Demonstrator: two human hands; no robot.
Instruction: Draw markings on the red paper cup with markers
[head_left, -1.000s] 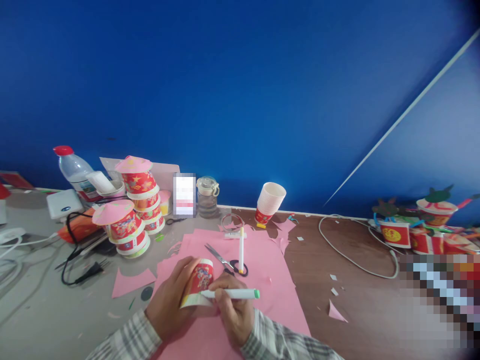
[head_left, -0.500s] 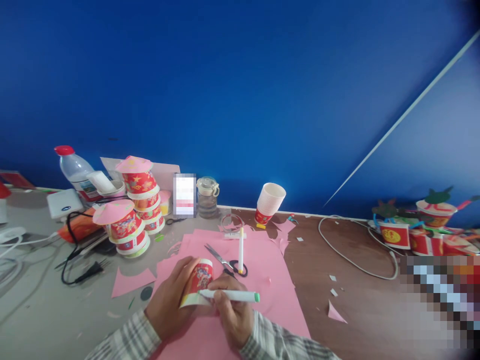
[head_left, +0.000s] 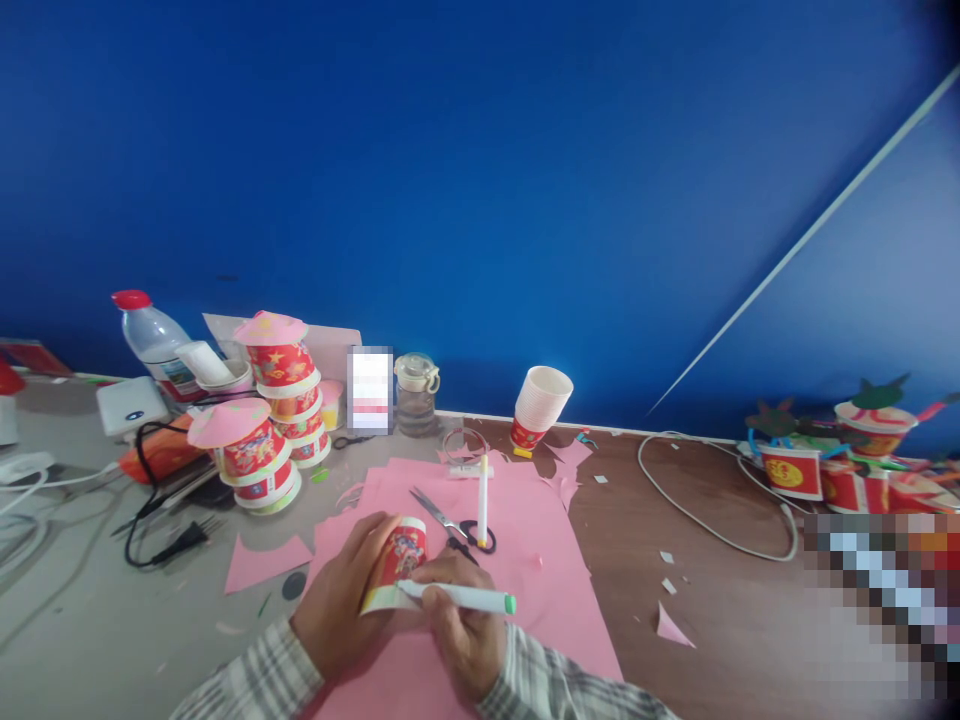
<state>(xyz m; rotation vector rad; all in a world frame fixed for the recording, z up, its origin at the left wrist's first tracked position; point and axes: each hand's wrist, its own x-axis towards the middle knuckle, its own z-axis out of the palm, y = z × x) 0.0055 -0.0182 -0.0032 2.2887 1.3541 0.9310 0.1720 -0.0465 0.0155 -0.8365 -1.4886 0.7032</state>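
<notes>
My left hand point(head_left: 345, 590) is wrapped round a red paper cup point(head_left: 403, 553) with a printed figure and a pale band coloured yellow and light green along its lower edge. In my right hand point(head_left: 465, 625) is a white marker point(head_left: 480, 598) with a green end; its tip touches the pale band. Both hands are over pink paper sheets point(head_left: 540, 610). Just beyond them lie black-handled scissors point(head_left: 450, 520), with a white marker with yellow ends point(head_left: 482, 505) beside their handles.
Red paper-cup towers with pink tops point(head_left: 281, 365) stand at left, near a plastic bottle point(head_left: 154, 335) and black cable point(head_left: 139, 520). A glass jar point(head_left: 416, 395) and stacked paper cups point(head_left: 541, 405) are by the blue wall. A white cable point(head_left: 705, 530) and decorated cups point(head_left: 791, 470) are at right.
The green-ended marker has tilted slightly, its back end now a little lower and further left. My left hand and the cup stay almost still.
</notes>
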